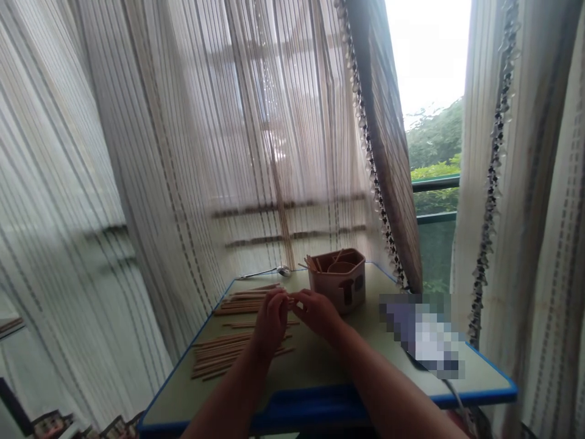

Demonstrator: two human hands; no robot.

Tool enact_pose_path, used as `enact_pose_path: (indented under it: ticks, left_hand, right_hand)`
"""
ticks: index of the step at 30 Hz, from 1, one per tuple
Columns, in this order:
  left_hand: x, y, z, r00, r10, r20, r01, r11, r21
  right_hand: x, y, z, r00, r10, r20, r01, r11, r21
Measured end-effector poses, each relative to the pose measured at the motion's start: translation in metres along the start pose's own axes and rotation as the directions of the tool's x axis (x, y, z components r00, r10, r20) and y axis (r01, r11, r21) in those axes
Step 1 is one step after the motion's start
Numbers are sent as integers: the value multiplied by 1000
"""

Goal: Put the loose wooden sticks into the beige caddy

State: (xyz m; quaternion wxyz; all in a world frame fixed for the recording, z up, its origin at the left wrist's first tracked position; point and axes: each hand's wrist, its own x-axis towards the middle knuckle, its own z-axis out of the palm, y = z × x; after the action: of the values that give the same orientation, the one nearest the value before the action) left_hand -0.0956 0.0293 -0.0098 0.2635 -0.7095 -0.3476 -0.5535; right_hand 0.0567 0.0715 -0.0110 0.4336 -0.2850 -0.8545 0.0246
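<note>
My left hand (271,318) and my right hand (319,310) meet above the middle of the table, their fingertips pinched together. Something small and pale may be between them, but I cannot make it out. Beneath and left of my left hand lie wooden chopsticks (228,353) in a loose row. Farther back is another bunch of chopsticks (240,303), partly hidden by that hand. A brown, angular utensil holder (326,292) stands just behind my right hand; several sticks lean out of it, and a round cup-like part shows inside.
A metal spoon (283,271) lies at the table's back edge. On the right, a blurred-out object (425,335) with a cable (457,399) rests on the table (315,366), which has a blue rim. Striped sheer curtains (283,122) hang close behind, parted at a window.
</note>
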Motion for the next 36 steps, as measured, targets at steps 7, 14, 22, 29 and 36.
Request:
enact_pose_path:
  ticks: [7, 14, 22, 29, 36]
  left_hand:
    - [0, -2, -1, 999, -8, 44, 9, 1000, -25]
    - [-3, -16, 6, 987, -135, 90, 122, 983, 135]
    - [-11, -22, 17, 902, -236, 362, 155, 958, 239]
    - [-11, -22, 16, 849, -280, 448, 179, 950, 254]
    - [-16, -24, 17, 812, -301, 500, 183, 945, 272]
  right_hand:
    - [2, -3, -8, 989, -40, -143, 20, 990, -141]
    - [4, 5, -27, 772, -62, -633, 55, 998, -31]
    - [6, 16, -43, 602, 113, -791, -100, 993, 66]
    - [11, 22, -44, 711, 120, -693, -358, 910, -209]
    - [7, 26, -35, 771, 116, -626, -427, 823, -374]
